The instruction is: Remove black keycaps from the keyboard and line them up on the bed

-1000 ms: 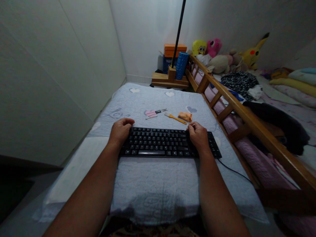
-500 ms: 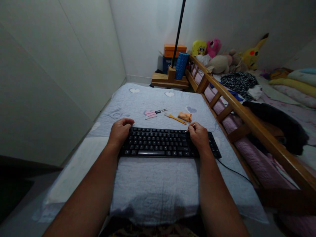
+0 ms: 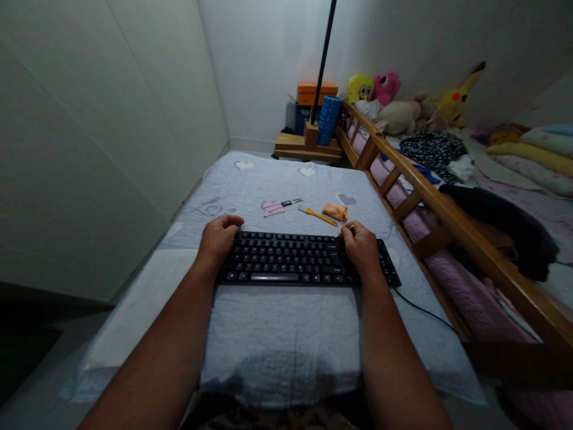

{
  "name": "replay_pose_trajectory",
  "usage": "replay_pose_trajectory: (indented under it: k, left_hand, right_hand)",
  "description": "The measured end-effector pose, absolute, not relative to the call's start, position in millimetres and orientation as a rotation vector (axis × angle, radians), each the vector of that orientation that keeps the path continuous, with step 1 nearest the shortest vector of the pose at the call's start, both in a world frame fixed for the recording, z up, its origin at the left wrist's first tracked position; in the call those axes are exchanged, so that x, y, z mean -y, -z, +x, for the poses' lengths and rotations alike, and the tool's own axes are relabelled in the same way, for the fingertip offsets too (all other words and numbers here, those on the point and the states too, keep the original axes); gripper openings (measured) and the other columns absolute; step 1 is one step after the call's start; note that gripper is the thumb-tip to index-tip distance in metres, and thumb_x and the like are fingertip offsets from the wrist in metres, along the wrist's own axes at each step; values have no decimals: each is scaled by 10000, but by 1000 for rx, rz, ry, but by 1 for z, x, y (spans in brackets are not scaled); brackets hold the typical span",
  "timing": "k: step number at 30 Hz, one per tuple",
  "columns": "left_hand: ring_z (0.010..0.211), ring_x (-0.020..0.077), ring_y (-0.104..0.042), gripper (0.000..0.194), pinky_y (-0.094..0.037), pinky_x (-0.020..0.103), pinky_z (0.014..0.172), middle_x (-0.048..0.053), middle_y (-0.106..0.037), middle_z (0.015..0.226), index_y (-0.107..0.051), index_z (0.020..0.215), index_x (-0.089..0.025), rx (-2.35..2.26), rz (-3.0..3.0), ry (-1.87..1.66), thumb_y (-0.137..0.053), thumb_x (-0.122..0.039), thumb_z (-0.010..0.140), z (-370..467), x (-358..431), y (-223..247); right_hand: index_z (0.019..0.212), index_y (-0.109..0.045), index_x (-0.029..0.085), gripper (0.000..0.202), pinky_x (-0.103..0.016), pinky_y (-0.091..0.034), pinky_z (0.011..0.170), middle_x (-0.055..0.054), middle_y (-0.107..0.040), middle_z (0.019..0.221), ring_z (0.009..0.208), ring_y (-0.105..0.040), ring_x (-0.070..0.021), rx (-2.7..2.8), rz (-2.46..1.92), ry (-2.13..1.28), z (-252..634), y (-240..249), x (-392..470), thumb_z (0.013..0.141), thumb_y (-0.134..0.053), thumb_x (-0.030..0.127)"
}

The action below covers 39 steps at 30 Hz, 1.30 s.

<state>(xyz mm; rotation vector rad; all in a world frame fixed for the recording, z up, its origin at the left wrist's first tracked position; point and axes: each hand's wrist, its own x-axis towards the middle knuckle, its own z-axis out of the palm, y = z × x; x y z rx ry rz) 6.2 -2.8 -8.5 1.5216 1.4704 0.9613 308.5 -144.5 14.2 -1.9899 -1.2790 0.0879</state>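
Nearest, a pale quilted cover (image 3: 286,340) is spread flat, and on it a black keyboard (image 3: 286,257) is laid crosswise, space bar toward the person, its cable (image 3: 425,310) trailed off to the right. The left hand (image 3: 217,240) is rested over the keyboard's left end, thumb and fingers drawn close together; whether anything is pinched there cannot be told. By the right hand (image 3: 359,243), set over the keyboard toward its right end, a thin pale stick (image 3: 341,233) is pinched between thumb and fingers. No clear change in either hand or in the keyboard can be made out over the last second, so the work is judged to be at a brief standstill. Beyond are seen a yellow-handled brush (image 3: 321,217), a crumpled orange cloth (image 3: 335,212) just beside it, and a slim dark-handled tool (image 3: 287,203). Farthest, a blue ribbed roller (image 3: 329,121) is stood by an orange box (image 3: 317,93).
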Motion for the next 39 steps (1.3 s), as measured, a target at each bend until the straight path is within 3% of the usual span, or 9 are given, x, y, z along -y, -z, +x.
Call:
replay_pose_trajectory:
  k: [39]
  left_hand:
    - [907, 224, -666, 327, -488, 350, 931, 45, -737, 917, -723, 862, -189, -1477, 1509, -965, -523, -173, 604, 6, 0, 13]
  right_hand:
    - [665, -577, 219, 216, -299, -399, 689, -51, -662, 671, 689, -621, -210, 1355, -2026, -121, 304, -17, 145, 820, -446, 294]
